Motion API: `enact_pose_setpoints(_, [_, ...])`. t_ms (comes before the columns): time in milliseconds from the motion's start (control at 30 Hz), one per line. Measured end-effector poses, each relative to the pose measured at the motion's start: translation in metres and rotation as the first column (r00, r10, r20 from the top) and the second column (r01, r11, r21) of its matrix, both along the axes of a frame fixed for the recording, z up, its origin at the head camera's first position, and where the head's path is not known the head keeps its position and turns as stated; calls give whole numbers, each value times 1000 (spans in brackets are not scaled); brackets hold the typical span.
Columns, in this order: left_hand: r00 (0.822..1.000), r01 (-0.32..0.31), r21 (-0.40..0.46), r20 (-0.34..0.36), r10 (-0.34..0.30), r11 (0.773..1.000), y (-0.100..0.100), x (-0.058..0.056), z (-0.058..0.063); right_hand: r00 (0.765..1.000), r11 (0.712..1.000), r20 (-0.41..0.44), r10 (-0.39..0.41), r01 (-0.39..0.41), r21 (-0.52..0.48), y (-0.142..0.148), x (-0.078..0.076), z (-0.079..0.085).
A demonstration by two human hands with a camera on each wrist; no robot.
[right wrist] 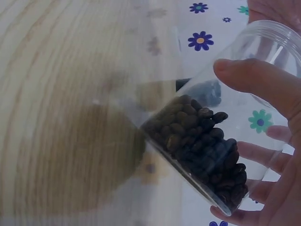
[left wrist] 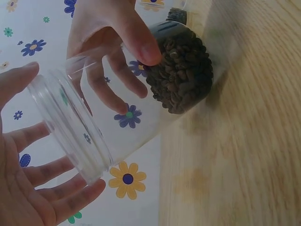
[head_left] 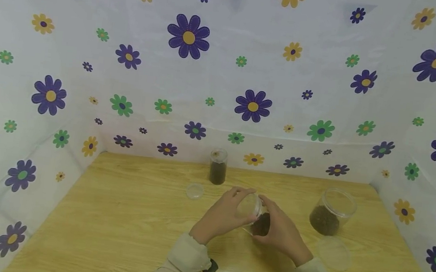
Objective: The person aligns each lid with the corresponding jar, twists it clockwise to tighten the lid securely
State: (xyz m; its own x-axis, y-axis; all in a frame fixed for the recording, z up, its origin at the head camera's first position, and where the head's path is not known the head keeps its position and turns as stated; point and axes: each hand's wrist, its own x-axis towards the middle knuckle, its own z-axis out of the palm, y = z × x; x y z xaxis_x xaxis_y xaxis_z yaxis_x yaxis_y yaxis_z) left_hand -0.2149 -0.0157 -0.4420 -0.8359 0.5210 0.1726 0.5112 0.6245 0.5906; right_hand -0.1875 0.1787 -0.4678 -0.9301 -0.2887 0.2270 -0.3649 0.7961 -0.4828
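Note:
A clear jar point(head_left: 261, 225), partly filled with dark coffee beans point(left wrist: 181, 70), is tilted over the table. My right hand point(head_left: 283, 231) grips its body, with the thumb on one side and the fingers on the other. At the jar's mouth, the thumb and fingers of my left hand point(head_left: 221, 216) hold the clear ridged lid point(left wrist: 70, 127) by its rim. The lid sits over the mouth, facing up and left in the head view. In the right wrist view the beans point(right wrist: 197, 146) lie slanted against the jar's bottom.
Behind the hands stands a narrow jar point(head_left: 218, 171) with dark contents, a small clear lid point(head_left: 195, 191) lying to its left. On the right are a wider jar point(head_left: 329, 214), partly filled with dark contents, and a large clear lid point(head_left: 334, 253). Flower-patterned cloth point(head_left: 224, 79) encloses the wooden table point(head_left: 113, 222).

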Motion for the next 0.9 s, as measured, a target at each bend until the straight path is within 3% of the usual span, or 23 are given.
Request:
enact_pose_setpoints(367, [1000,-3,23,7,3,1000,-4,1,-10,999,1000,-32,5,-4,27,-1,4,2])
enact_pose_setpoints(600, [1000,-24,24,3,24,999,-6,5,-10,998,999,-65,-6,9,47,-4,5,0])
enact_pose_setpoints(900, [999,-46,23,10,46,999,-5,6,-10,999,998,-39,-23,26,56,-5,5,0])
